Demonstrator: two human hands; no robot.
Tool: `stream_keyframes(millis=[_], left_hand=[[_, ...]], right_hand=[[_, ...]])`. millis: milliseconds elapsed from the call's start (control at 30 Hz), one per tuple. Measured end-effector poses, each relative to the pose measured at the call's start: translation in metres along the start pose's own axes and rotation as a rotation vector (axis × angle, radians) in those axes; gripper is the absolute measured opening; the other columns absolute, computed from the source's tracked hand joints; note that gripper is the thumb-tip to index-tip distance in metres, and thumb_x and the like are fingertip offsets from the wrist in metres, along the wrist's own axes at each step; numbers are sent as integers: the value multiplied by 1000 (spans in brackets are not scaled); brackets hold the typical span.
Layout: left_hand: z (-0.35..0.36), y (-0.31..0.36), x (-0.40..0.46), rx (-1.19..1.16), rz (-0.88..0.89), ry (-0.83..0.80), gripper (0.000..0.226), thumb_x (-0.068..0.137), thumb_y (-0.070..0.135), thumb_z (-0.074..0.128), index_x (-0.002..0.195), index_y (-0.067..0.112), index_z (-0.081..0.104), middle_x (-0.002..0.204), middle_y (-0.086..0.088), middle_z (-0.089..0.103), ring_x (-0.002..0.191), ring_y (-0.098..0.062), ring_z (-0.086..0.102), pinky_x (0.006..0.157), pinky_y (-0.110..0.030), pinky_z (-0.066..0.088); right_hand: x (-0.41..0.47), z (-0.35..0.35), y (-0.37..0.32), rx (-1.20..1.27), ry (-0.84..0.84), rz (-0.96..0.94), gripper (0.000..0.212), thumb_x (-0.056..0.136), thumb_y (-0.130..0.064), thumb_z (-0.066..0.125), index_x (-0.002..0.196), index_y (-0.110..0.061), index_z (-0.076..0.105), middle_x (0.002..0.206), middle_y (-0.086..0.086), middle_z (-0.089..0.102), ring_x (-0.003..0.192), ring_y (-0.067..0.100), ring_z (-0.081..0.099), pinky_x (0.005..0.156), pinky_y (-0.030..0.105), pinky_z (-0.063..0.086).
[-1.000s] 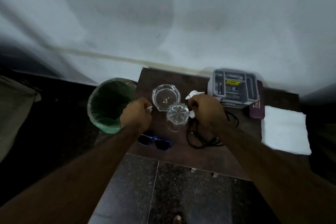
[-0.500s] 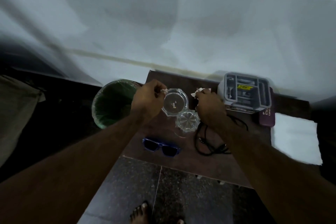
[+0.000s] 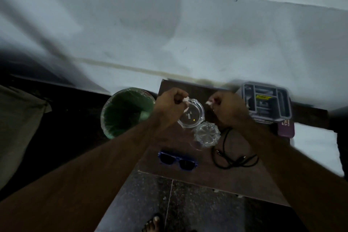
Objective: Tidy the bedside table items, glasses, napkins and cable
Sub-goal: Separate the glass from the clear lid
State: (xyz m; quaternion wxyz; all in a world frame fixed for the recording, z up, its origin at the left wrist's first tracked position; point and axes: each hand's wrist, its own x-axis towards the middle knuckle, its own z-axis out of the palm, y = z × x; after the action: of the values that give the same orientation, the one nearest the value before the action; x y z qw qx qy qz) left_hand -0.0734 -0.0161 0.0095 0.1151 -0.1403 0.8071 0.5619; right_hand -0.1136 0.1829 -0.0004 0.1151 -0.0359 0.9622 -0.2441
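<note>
My left hand (image 3: 170,106) is closed on a small crumpled white napkin (image 3: 186,100), held over the left rim of a clear glass dish (image 3: 194,117). To its right, my right hand (image 3: 228,108) grips another crumpled napkin (image 3: 209,102) above the dark brown bedside table (image 3: 207,177). A cut-glass tumbler (image 3: 206,133) stands just in front of the dish. Blue-framed sunglasses (image 3: 178,160) lie near the table's front left edge. A black cable (image 3: 233,158) lies in a loose tangle right of the tumbler, partly under my right forearm.
A bin with a green liner (image 3: 125,112) stands on the floor left of the table. A grey compartment organiser (image 3: 267,101) sits at the back right, a purple box (image 3: 286,128) before it, a white cloth (image 3: 318,149) farther right. My bare foot (image 3: 151,225) shows below.
Both hands have risen from the table toward the back, each with a napkin; the left one moved from beside the tumbler up over the dish's rim. The view has shifted closer.
</note>
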Motion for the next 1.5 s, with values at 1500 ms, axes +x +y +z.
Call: stream_keyframes(millis=[1500], left_hand=[[-135, -57, -37, 209, -234, 155, 53, 89, 15, 62, 139, 23, 47, 118, -1, 67, 98, -17, 64, 78, -26, 48]], right_hand=[[-54, 59, -190, 223, -202, -136, 29, 86, -34, 67, 114, -30, 65, 108, -10, 72, 99, 12, 67, 87, 36, 56]])
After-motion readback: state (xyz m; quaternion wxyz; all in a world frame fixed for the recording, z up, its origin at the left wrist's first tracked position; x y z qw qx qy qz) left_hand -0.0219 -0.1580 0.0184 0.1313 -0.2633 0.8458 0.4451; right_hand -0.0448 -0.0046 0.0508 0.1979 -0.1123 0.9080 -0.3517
